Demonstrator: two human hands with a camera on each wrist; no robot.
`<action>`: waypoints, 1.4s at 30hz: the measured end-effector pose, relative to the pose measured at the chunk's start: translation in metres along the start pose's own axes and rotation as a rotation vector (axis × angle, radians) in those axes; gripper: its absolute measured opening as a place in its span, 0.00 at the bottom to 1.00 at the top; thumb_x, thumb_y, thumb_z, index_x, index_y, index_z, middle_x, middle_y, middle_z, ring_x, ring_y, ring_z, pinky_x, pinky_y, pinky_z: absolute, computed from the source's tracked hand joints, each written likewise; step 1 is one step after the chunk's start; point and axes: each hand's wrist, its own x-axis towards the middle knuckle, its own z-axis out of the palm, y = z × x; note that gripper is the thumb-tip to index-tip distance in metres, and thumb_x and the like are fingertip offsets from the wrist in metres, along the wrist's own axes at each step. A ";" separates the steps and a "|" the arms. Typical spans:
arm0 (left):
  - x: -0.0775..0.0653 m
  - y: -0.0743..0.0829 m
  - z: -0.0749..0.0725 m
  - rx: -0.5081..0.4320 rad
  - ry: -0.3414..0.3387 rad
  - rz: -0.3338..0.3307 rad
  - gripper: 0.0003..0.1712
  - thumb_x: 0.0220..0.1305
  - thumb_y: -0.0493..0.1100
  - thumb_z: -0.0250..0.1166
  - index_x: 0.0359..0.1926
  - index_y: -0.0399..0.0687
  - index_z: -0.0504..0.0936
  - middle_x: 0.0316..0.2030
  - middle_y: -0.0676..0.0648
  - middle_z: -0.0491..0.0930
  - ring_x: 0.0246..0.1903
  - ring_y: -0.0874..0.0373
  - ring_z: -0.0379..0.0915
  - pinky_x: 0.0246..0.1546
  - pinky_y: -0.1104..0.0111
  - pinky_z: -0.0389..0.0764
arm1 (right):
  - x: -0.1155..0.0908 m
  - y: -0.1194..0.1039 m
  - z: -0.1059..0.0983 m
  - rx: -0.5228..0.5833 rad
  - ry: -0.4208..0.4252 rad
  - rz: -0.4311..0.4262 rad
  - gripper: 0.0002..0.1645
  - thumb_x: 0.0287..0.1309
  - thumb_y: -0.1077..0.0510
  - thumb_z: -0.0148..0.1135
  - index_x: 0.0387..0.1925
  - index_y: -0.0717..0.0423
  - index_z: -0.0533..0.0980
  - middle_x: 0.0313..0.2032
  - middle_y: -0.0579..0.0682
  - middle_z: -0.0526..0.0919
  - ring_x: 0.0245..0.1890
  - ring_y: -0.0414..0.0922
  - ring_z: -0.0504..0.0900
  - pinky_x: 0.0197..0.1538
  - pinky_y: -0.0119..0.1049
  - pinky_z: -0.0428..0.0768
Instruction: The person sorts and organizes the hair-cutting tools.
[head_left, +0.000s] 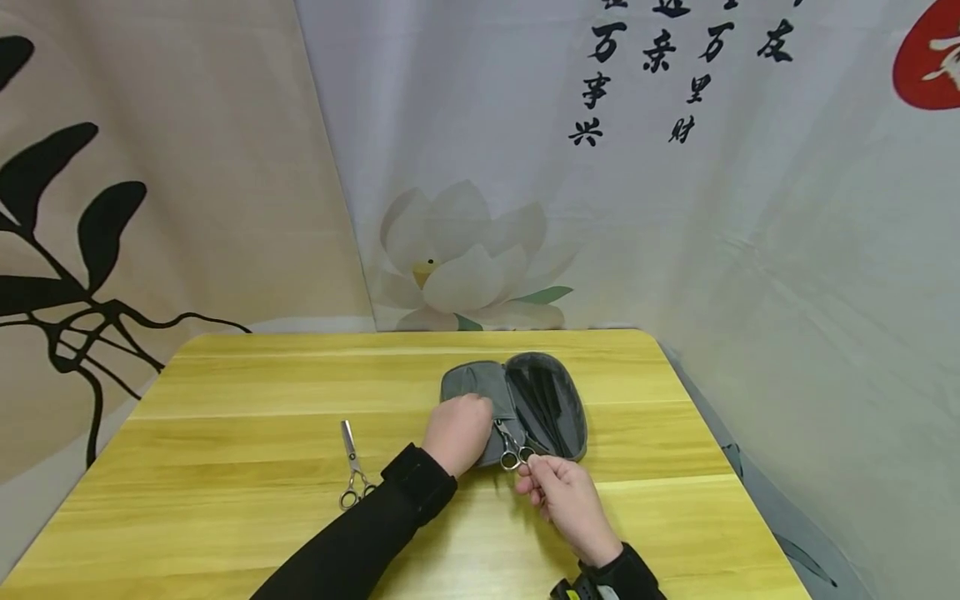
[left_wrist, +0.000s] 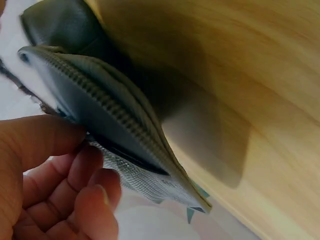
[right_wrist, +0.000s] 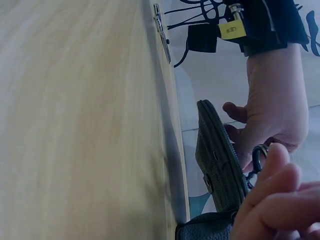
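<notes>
A grey zip pouch [head_left: 480, 379] lies spread open on the wooden table, its two halves side by side. My left hand [head_left: 459, 432] is over the left half, and in the left wrist view its thumb and forefinger pinch the edge of the inner pocket [left_wrist: 112, 150]. A pair of metal scissors [head_left: 512, 444] lies along that half, blades toward the pocket, finger rings toward me. With thumb and fingertips, my right hand [head_left: 562, 497] holds the scissors by a ring [right_wrist: 256, 159]. Dark strips [head_left: 543, 400] fill the pouch's right half.
Another pair of scissors [head_left: 351, 454] lies on the table left of the pouch, partly behind my left sleeve [head_left: 375, 517]. The wooden table [head_left: 247, 400] ends at a printed cloth backdrop [head_left: 480, 167].
</notes>
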 end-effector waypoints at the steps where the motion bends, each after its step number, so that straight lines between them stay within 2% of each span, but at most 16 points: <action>1: 0.000 0.000 0.001 0.011 0.011 0.014 0.13 0.66 0.35 0.72 0.23 0.46 0.84 0.22 0.49 0.83 0.23 0.54 0.82 0.23 0.61 0.84 | 0.000 0.000 0.000 0.002 0.001 0.001 0.24 0.79 0.49 0.59 0.43 0.69 0.83 0.27 0.46 0.86 0.22 0.35 0.75 0.19 0.25 0.65; 4: 0.000 0.000 0.005 0.017 0.017 0.038 0.14 0.65 0.33 0.69 0.22 0.46 0.83 0.21 0.49 0.82 0.22 0.55 0.81 0.22 0.62 0.83 | 0.000 0.000 -0.001 -0.008 0.003 0.005 0.23 0.79 0.49 0.59 0.42 0.69 0.84 0.25 0.45 0.87 0.21 0.35 0.74 0.18 0.26 0.65; 8: -0.001 -0.002 0.009 -0.022 0.037 0.051 0.12 0.62 0.34 0.70 0.22 0.45 0.81 0.22 0.49 0.81 0.22 0.54 0.80 0.22 0.62 0.83 | 0.001 -0.002 -0.002 -0.012 -0.020 0.041 0.23 0.79 0.50 0.59 0.40 0.69 0.84 0.23 0.44 0.87 0.20 0.34 0.75 0.19 0.26 0.66; 13: -0.004 -0.004 0.014 -0.044 0.067 0.101 0.12 0.61 0.35 0.71 0.23 0.45 0.80 0.22 0.49 0.79 0.22 0.54 0.80 0.23 0.63 0.83 | 0.005 -0.001 -0.004 0.066 -0.055 0.109 0.22 0.79 0.50 0.57 0.38 0.65 0.85 0.22 0.41 0.87 0.19 0.32 0.74 0.20 0.24 0.67; 19: -0.007 -0.006 0.016 -0.017 0.099 0.140 0.10 0.62 0.36 0.73 0.25 0.45 0.81 0.23 0.49 0.79 0.24 0.57 0.80 0.25 0.66 0.83 | 0.008 0.001 -0.001 0.132 -0.056 0.143 0.20 0.80 0.51 0.57 0.37 0.62 0.84 0.22 0.40 0.87 0.19 0.31 0.73 0.20 0.23 0.68; 24: -0.008 -0.007 0.015 -0.005 0.091 0.141 0.08 0.63 0.36 0.73 0.27 0.45 0.83 0.24 0.49 0.81 0.24 0.58 0.80 0.26 0.67 0.83 | 0.010 0.001 0.003 0.152 -0.028 0.157 0.20 0.80 0.52 0.57 0.37 0.62 0.84 0.22 0.40 0.87 0.19 0.32 0.72 0.19 0.23 0.66; 36: -0.011 -0.011 0.016 0.010 0.095 0.126 0.08 0.60 0.37 0.74 0.27 0.44 0.84 0.24 0.49 0.81 0.22 0.57 0.80 0.24 0.65 0.82 | 0.006 -0.001 0.022 0.119 0.080 0.102 0.21 0.80 0.51 0.56 0.41 0.65 0.84 0.23 0.41 0.88 0.20 0.32 0.74 0.20 0.23 0.68; 42: -0.012 -0.010 0.018 -0.041 0.088 0.101 0.08 0.59 0.36 0.73 0.25 0.44 0.82 0.24 0.48 0.81 0.23 0.55 0.80 0.24 0.64 0.83 | -0.004 0.000 0.030 0.081 0.131 0.096 0.22 0.81 0.51 0.55 0.43 0.67 0.84 0.24 0.42 0.88 0.21 0.33 0.75 0.21 0.25 0.70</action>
